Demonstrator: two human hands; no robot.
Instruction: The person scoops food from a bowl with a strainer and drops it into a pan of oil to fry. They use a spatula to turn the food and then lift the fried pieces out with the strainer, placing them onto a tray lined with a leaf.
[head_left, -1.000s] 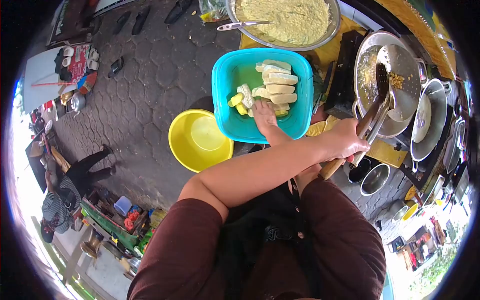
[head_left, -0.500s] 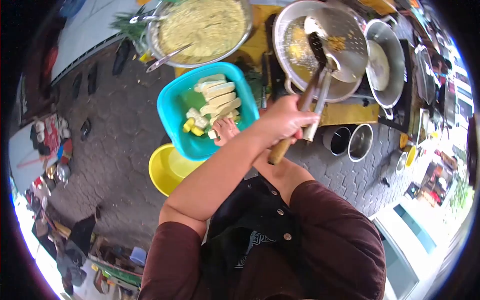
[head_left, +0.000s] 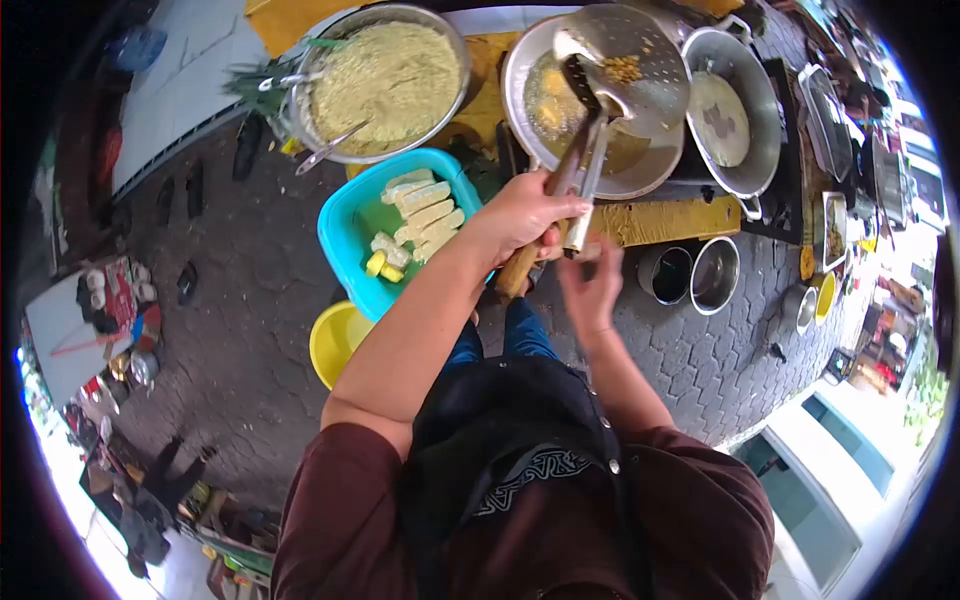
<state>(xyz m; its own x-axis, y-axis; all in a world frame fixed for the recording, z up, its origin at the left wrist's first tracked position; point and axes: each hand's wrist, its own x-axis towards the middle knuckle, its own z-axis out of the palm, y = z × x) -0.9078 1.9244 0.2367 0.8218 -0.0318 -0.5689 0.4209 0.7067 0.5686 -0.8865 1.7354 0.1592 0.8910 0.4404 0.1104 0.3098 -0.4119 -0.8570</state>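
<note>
My left hand (head_left: 527, 215) is closed round two long handles, a wooden-handled spatula (head_left: 577, 85) and a metal ladle (head_left: 598, 140). Their heads reach into a big frying pan (head_left: 527, 120) of bubbling oil, where yellow pieces (head_left: 555, 85) fry. My right hand (head_left: 592, 288), smeared by motion, is just right of the handles' lower ends; I cannot tell whether it holds anything. Left of the hands, a turquoise basin (head_left: 340, 235) holds pale slabs (head_left: 425, 215), which look like tofu or tempeh, and yellow pieces (head_left: 382, 265). My left forearm partly hides its right side.
A large bowl of pale yellow batter (head_left: 385, 85) with spoons stands at the back left. Behind the pan, a perforated strainer (head_left: 660, 90) holds brown bits. Right of it sits another pot (head_left: 765, 110). A yellow basin (head_left: 335, 345) and two metal pots (head_left: 716, 278) are lower down.
My right hand has left the turquoise basin, passing under my left arm to the right side of the handles. My left hand keeps its grip. The view has shifted slightly.
</note>
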